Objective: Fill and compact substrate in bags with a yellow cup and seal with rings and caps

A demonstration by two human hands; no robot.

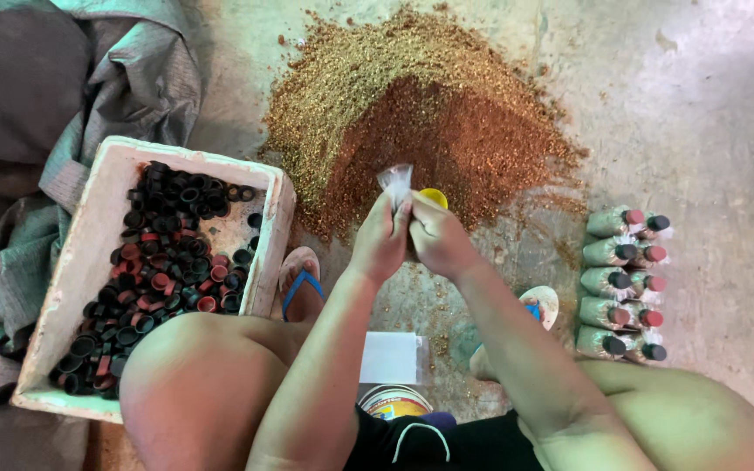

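Clear plastic bag [394, 181], pinched shut between your left hand [380, 240] and right hand [440, 240], sits directly over the sawdust pile [412, 113]. A slackened pinch could spill its contents; the yellow cup [435, 197] behind may tip.

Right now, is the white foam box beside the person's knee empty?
No: the white foam box holds a heap of black and red ring caps covering most of its floor.

Concrete floor [709, 105] bears sawdust heap [421, 113], foam box [89, 262], filled bags [626, 283].
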